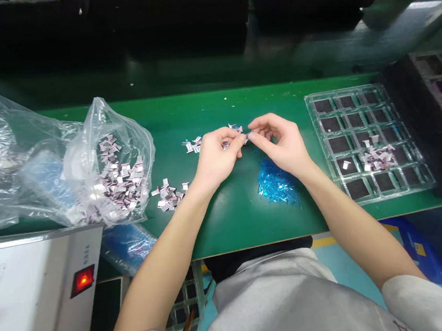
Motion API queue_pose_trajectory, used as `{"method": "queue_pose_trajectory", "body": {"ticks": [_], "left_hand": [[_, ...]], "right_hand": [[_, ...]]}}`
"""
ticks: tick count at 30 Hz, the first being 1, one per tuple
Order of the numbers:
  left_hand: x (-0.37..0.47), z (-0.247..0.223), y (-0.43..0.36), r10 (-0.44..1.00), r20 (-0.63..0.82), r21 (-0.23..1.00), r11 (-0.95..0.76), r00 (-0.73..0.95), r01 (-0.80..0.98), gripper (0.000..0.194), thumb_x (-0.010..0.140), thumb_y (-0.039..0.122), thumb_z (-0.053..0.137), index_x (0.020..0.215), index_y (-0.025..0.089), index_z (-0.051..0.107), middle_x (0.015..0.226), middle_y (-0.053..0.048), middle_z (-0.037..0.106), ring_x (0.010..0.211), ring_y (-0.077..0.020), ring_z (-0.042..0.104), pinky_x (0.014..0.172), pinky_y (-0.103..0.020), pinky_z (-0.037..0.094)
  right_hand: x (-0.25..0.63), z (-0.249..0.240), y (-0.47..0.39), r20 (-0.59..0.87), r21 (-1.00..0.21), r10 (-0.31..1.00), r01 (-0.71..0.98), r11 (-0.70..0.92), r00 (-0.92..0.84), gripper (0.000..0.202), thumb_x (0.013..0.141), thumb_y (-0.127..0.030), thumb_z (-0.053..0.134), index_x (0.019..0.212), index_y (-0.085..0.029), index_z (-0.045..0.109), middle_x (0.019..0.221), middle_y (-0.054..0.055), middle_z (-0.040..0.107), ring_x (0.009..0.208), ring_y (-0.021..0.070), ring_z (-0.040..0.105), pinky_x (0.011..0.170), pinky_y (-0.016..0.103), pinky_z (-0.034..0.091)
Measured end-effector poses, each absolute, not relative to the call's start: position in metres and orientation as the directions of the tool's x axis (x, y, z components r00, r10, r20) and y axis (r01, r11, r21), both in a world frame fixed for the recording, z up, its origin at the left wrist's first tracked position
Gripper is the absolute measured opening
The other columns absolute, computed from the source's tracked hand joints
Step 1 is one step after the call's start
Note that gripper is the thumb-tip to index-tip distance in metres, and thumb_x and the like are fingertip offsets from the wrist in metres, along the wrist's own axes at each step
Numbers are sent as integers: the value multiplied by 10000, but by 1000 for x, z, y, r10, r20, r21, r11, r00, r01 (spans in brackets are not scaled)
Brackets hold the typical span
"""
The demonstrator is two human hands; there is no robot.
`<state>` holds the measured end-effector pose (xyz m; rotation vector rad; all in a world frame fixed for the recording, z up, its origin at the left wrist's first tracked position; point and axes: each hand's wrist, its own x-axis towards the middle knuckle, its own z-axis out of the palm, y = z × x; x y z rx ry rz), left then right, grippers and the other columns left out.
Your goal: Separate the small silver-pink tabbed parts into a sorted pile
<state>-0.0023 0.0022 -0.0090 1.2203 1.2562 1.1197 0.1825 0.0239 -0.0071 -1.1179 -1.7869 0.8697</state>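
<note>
My left hand point(219, 152) pinches a small flat silvery piece point(246, 138) between thumb and forefinger above the green bench. Facing it, my right hand point(279, 141) has its thumb and forefinger closed at the other end of the same piece. Behind and beside the left fingers lie more such small pieces point(193, 146), partly hidden by the hand. Another loose group of pieces point(169, 194) rests left of my left forearm. Just below the right hand is a pile of thin blue film strips point(276, 183).
An open clear plastic bag point(145, 136) full of small pieces stands at the left. Below it is a white machine box point(32, 290) with a lit red switch point(83, 280). On the right, a clear compartment tray point(322, 147) holds a heap of pieces point(378, 158), beside dark stacked trays point(408, 109).
</note>
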Motion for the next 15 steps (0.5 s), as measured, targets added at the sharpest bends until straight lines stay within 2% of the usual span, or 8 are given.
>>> {"method": "queue_pose_trajectory", "body": {"ticks": [3,7,11,15], "left_hand": [[-2,-9,2,998,-65,996,64,9,56,184,932,297,778,793,197,712,628,12,648,517,-100,517,484,-239,350],[-2,-8,2,998,-59,998,59,-15,34,188,935,279,778,781,201,703,602,19,635,496,-99,503,484,-242,350],[-1,-4,3,995,-82,997,83,-53,5,179,931,249,766,775,198,696,588,20,624,478,-91,488,470,-234,334],[1,4,4,971,-229,970,222,-62,-104,197,898,205,715,723,195,626,562,23,592,422,-65,418,424,-221,240]], "right_hand": [[184,-9,25,265,-877,933,341,339,-245,288,980,-532,728,960,-244,721,941,39,757,841,218,681,742,375,561],[184,-4,22,308,-827,894,372,421,-326,277,1004,-508,699,943,-240,723,1025,65,738,880,221,655,746,380,553],[186,-2,22,316,-793,869,396,463,-381,170,983,-400,695,934,-239,720,1059,74,713,905,227,640,752,389,550],[191,-14,28,308,-682,907,597,422,-289,80,928,-253,651,856,-234,682,938,75,681,866,257,624,825,457,566]]}}
